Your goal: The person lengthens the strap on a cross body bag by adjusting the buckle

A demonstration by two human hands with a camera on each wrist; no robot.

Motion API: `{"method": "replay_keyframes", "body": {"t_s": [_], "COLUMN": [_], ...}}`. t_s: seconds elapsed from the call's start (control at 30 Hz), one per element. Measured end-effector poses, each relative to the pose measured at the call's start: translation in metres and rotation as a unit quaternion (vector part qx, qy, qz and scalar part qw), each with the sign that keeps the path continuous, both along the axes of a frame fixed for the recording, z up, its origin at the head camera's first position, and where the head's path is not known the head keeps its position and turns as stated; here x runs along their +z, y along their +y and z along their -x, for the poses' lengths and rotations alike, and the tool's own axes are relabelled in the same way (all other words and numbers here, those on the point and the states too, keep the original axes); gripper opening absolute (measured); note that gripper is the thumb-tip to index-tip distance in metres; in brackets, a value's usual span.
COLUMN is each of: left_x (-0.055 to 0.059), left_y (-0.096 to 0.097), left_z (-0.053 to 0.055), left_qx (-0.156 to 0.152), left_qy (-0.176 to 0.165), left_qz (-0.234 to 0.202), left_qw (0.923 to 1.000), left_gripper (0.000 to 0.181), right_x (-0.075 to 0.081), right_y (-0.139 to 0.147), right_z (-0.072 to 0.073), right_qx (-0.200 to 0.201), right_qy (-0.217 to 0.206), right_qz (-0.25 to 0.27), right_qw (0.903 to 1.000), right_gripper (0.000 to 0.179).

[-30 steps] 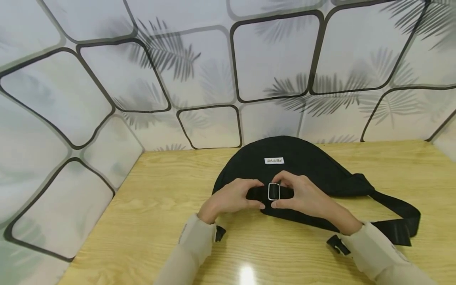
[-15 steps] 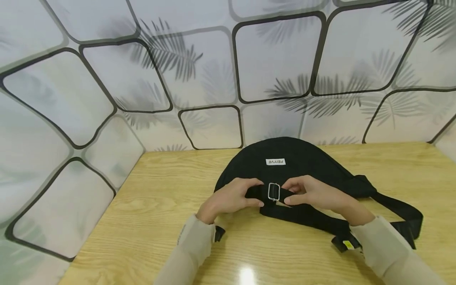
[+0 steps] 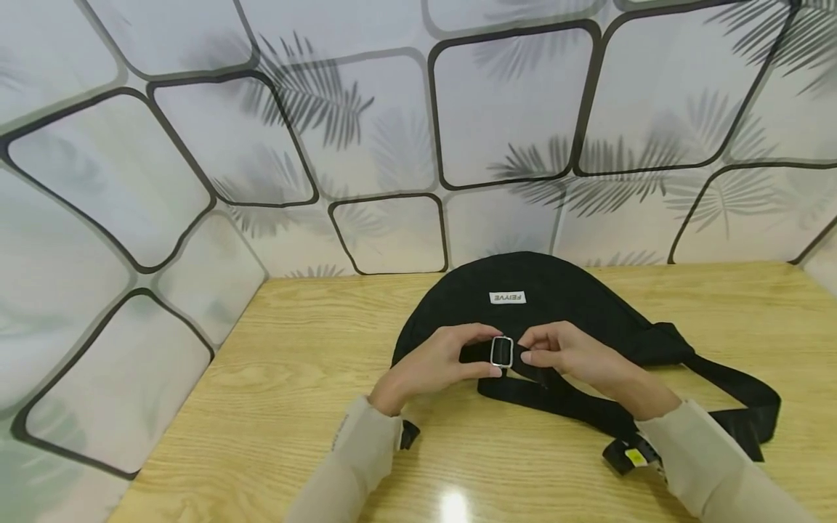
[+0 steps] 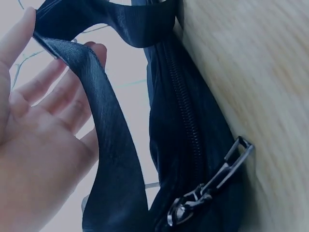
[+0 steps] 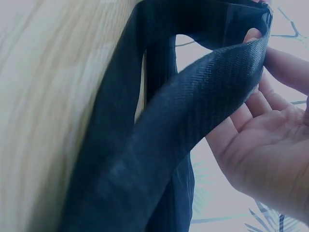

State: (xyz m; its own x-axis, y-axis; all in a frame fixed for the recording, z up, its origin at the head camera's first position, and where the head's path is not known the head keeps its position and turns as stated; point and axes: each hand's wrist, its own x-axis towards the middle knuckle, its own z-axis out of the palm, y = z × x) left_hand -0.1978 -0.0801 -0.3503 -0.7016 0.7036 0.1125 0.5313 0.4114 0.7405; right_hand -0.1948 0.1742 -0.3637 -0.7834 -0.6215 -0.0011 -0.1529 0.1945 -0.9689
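A black waist bag (image 3: 523, 280) with a white label lies on the table. In front of it, a silver strap slider (image 3: 502, 351) sits on the bag's black strap (image 3: 575, 403). My left hand (image 3: 439, 363) pinches the slider by its top and bottom edges, between thumb and fingertips. Just to the right, my right hand (image 3: 580, 356) pinches the strap between thumb and forefinger. The left wrist view shows the strap hanging in a loop from the left fingers, beside the bag's zipper pull (image 4: 212, 186). In the right wrist view the strap (image 5: 193, 101) bends at the right fingertips.
A black buckle end with a yellow tag (image 3: 631, 456) lies by the right sleeve. Another dark buckle piece (image 3: 408, 434) shows beside the left sleeve. The wooden table (image 3: 281, 349) meets a patterned curtain (image 3: 373, 145) behind and at the left.
My right hand has left the slider, shifted right and now pinches the strap. Lately my left hand has moved slightly right onto the slider. The buckle end near the right sleeve has turned, showing yellow.
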Motion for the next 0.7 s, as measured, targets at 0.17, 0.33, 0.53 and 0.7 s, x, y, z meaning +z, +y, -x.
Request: {"method": "replay_keyframes", "body": {"t_s": [0.17, 0.33, 0.53, 0.7], "left_x": [-0.0002, 0.0, -0.0009, -0.0012], "left_y": [0.0007, 0.0005, 0.0006, 0.0029], "left_z": [-0.0007, -0.0003, -0.0001, 0.0003], "left_qx": [0.006, -0.003, -0.008, -0.018], "left_qy": [0.003, 0.008, 0.006, 0.005], "left_qz": [-0.01, -0.011, -0.009, -0.023], "left_qw": [0.9999, 0.9999, 0.9999, 0.9996], "left_gripper": [0.051, 0.05, 0.052, 0.05], "right_x": [0.0006, -0.0007, -0.001, -0.0012], "right_y": [-0.001, -0.0015, -0.0047, -0.01], "right_z": [-0.0015, -0.0018, -0.0037, -0.0071], "right_qx": [-0.017, -0.02, -0.024, -0.04], "right_qy": [-0.012, -0.011, -0.015, -0.02], "right_qz": [-0.001, 0.005, 0.015, 0.025], "right_qw": [0.9998, 0.9997, 0.9995, 0.9987], "right_gripper": [0.015, 0.017, 0.019, 0.018]}}
